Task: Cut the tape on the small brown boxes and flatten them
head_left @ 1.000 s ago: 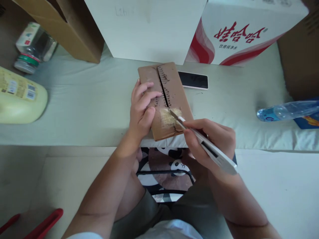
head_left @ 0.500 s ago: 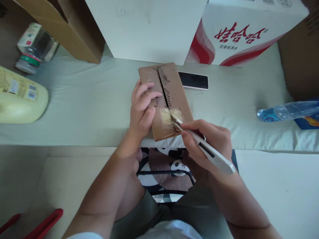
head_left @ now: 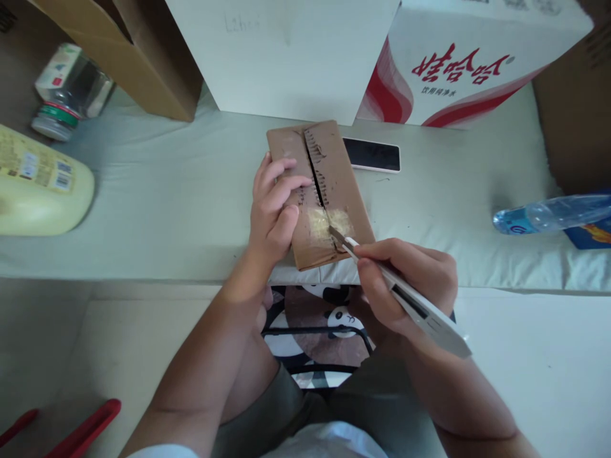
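A small brown cardboard box lies at a slant near the front edge of the cloth-covered surface. A dark slit runs along its top face, with jagged dark marks beside it and a yellowish tape patch towards the near end. My left hand grips the box's left side, fingers bent over the top and thumb lower down. Between the fingers and thumb of my right hand is a white utility knife. Its blade is out, and the tip meets the tape patch at the slit.
A phone lies just right of the box. Behind stand a white box and a red-and-white carton. Bottles lie on both sides: a pale yellow bottle, a clear jar and a water bottle.
My right hand and the knife have shifted slightly right and towards me, showing more of the blade. The box and my left hand have hardly moved.
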